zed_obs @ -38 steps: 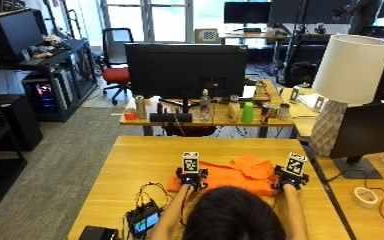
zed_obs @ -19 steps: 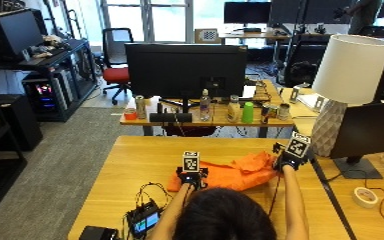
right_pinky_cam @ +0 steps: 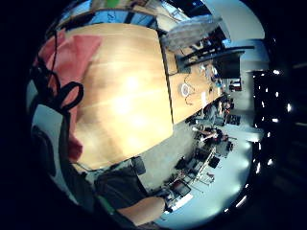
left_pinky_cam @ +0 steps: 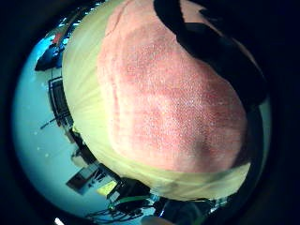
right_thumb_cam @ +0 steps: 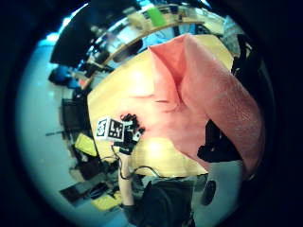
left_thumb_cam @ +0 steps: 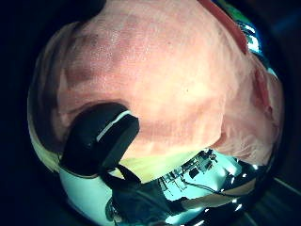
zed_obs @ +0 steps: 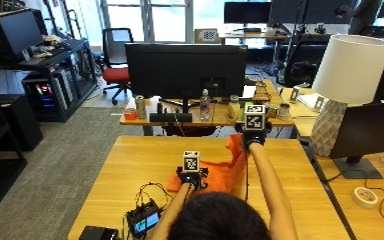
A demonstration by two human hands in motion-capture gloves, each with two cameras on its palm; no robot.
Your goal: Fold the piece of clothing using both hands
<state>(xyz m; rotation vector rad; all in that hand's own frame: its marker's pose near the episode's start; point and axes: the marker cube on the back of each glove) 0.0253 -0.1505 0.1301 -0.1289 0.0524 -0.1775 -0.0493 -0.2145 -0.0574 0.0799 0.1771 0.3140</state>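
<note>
In the outside view, the orange garment [zed_obs: 220, 169] lies centre frame on the wooden table [zed_obs: 132, 160]; the left hand [zed_obs: 191, 178] rests on its near edge while the right hand [zed_obs: 254, 138] pinches a lifted corner. In the right thumb side palm view the cloth hangs from that pinch, so it could slip out and spoil the fold. The left palm views show a straight finger on fabric, which may let the garment drag.

Garment [zed_obs: 217, 171]: orange cloth, matt, fine open weave w/ grainy texture close up; soft, creased. Table [zed_obs: 132, 165] under garment: light wood, smooth, slight sheen, straight grain lines. Left hand [zed_obs: 191, 179] & right hand [zed_obs: 254, 139] on garment: black glove fabric, matt.
</note>
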